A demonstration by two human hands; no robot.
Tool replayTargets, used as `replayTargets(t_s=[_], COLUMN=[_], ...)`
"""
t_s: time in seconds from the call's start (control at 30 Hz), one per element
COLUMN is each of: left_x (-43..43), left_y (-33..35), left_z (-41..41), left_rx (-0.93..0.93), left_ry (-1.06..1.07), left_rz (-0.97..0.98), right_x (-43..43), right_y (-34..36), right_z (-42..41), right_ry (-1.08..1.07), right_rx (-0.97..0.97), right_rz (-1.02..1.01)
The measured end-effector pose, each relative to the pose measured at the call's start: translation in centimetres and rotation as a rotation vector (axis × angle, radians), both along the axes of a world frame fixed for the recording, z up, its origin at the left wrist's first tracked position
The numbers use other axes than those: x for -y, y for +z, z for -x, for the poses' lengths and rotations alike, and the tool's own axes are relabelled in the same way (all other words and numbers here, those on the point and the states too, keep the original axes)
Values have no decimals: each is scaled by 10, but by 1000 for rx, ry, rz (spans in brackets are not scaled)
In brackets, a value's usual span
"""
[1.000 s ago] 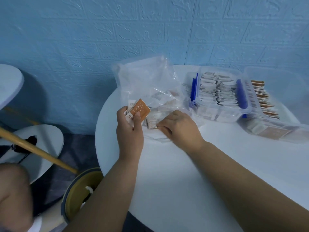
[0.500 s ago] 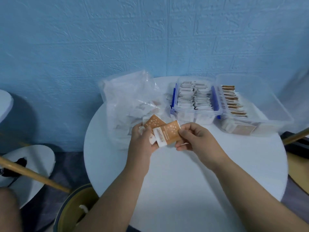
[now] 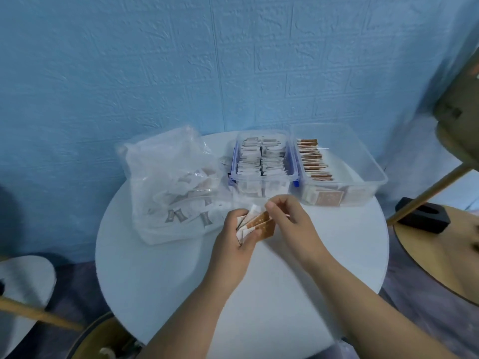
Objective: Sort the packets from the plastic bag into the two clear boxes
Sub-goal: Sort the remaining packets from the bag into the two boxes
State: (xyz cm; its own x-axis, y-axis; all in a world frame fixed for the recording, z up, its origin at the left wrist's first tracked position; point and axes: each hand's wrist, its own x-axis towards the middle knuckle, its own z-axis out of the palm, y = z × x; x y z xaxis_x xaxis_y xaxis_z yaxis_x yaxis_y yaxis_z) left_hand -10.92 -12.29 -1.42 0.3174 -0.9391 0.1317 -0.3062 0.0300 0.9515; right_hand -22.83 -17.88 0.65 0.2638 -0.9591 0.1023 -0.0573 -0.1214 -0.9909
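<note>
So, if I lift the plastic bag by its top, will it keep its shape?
Probably not: the plastic bag looks thin and crumpled, so it should sag. The loose packets inside would likely slide toward the bottom.

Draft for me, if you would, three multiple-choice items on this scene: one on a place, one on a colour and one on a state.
1. Where does the plastic bag lie?
A. left of the two clear boxes
B. right of them
C. inside one

2. What colour are the stored packets in the right-hand box?
A. green
B. orange-brown
C. black

3. What is the left hand doing?
A. hanging open and idle
B. reaching into the bag
C. gripping a small stack of held packets

Answers:
1 A: the bag sits on the left of the table, with the boxes to its right.
2 B: their orange-brown edges stand in a row.
3 C: its fingers curl round the stack, while the right hand pinches the top one.
</note>
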Motion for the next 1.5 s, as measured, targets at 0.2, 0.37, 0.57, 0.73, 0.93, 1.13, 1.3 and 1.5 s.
replayTargets(t_s=[0.2,0.37,0.57,0.73,0.93,1.13,1.3,1.5], left_x=[-5,-6,-9,-14,-15,-18,-7,41], left_y=[-7,-10,-12,-12,-14,-9,9,46], left_z=[0,-5,-1,-4,-9,-10,5,59], left_rx=[25,83,246,242,344,359,313,182], left_ry=[19,44,-71,-61,-70,-53,-81,-153], left_rz=[24,19,41,92,24,-8,23,143], right_x=[-5,-1,-11,-10,-5,0,12,48], right_y=[-5,-13,-19,-18,-24,-18,-2,54], right_z=[-21,-20,-17,-8,7,9,31,92], right_ry=[-20,-3,255,339,383,389,389,341], right_rx=[42,145,82,-42,-220,-231,-143,-112], right_rz=[-41,-145,-76,66,169,83,50,60])
